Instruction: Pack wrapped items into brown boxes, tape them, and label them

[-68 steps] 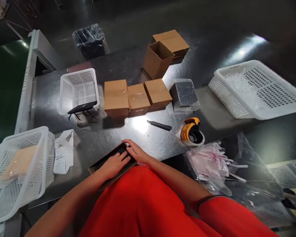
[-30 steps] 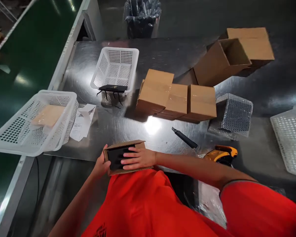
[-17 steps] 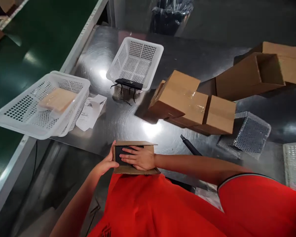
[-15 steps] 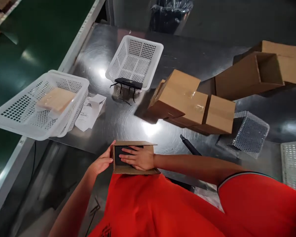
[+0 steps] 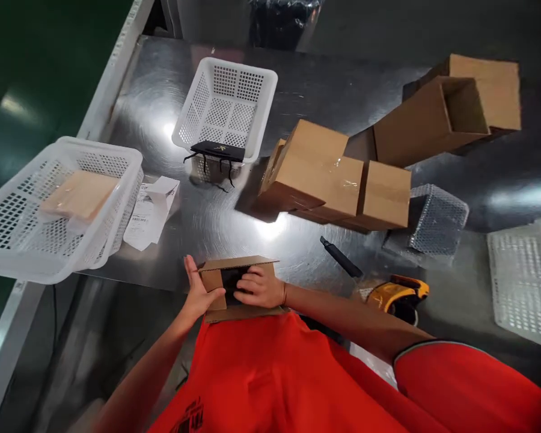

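Observation:
A small open cardboard box (image 5: 214,284) rests against my front at the table edge, with a dark item (image 5: 231,281) partly visible inside. My left hand (image 5: 201,293) is at the box's left end, its thumb pressing the folded-in end flap and its fingers up along the outside. At the other end, my right hand (image 5: 262,287) has its fingers bent over the opening and the right side of the box. The palm hides part of that side, and the fingers cover some of the dark item.
On the metal table (image 5: 207,228) are a black cutter (image 5: 341,257), a yellow tape dispenser (image 5: 397,296), cardboard boxes (image 5: 311,165), bubble wrap (image 5: 439,222) and a paper slip (image 5: 149,213). White baskets (image 5: 265,108) stand at the back and left. A black pouch (image 5: 219,150) leans on one.
The left end flap now lies folded over the opening under my left thumb. My right hand has drawn back from flat on the dark item, fingers bending. The view has shifted right.

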Demonstrator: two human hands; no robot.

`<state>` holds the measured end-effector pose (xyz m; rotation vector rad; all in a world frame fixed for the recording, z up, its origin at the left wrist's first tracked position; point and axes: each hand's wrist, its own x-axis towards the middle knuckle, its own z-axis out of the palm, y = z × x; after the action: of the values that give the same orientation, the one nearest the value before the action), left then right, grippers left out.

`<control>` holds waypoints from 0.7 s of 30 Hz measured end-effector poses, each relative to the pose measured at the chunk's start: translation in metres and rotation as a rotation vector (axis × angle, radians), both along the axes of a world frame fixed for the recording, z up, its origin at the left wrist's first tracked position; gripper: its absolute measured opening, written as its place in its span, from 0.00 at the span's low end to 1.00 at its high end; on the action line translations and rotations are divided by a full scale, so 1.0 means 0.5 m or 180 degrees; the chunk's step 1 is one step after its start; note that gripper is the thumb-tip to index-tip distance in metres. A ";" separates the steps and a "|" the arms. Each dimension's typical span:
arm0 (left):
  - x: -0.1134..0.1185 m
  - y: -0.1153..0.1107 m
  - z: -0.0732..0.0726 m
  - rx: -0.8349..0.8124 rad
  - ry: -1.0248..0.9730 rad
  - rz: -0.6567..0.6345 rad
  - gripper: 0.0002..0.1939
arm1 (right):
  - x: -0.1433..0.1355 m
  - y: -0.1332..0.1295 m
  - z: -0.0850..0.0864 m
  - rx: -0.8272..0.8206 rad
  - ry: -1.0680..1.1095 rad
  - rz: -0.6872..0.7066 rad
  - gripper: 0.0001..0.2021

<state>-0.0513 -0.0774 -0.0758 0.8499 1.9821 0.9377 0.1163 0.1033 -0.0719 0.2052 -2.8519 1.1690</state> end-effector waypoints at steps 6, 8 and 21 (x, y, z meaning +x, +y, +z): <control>-0.042 -0.018 -0.017 0.1008 0.1985 -0.1804 0.32 | 0.035 -0.018 -0.048 0.0335 0.0795 -0.2749 0.13; -0.055 0.023 -0.002 0.1600 0.1626 -0.3522 0.27 | 0.031 -0.019 -0.042 0.0456 0.0828 -0.3176 0.14; -0.003 0.190 0.058 0.2284 0.1588 -0.5455 0.27 | 0.004 -0.002 -0.011 -0.0976 0.0740 -0.3298 0.14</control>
<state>-0.0527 0.0176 -0.0468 2.6400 0.4710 0.2664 0.1183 0.1023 -0.0773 -0.9456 -1.9979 1.1464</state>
